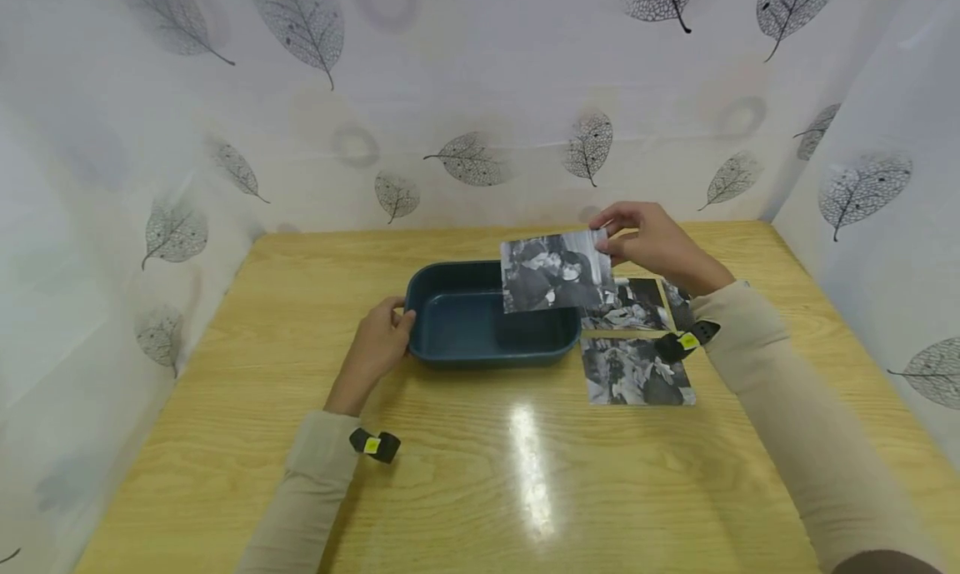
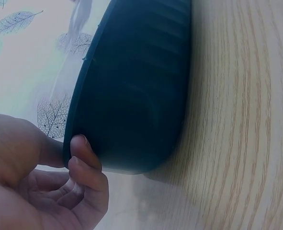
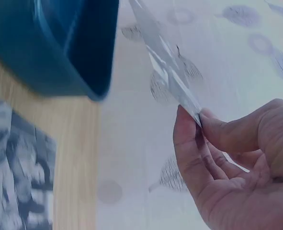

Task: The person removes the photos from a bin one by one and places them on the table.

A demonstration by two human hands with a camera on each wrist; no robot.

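Note:
My left hand (image 1: 377,339) grips the left end of a dark teal rectangular basin (image 1: 457,324), thumb and fingers pinching its rim (image 2: 74,110). The basin stands on the table, and nothing shows inside it. My right hand (image 1: 651,242) pinches a black-and-white photo print (image 1: 555,272) by its right edge, between thumb and fingers (image 3: 189,148). The print is held up over the basin's right part, covering its back right corner in the head view. Seen edge-on in the right wrist view, the print (image 3: 165,62) looks thin and glossy.
Right of the basin, several more black-and-white prints lie on the wooden table (image 1: 450,466), among them a front one (image 1: 630,378) and one behind it (image 1: 637,295). My right forearm passes over them. A white leaf-patterned curtain (image 1: 487,82) hangs behind the table and along both sides.

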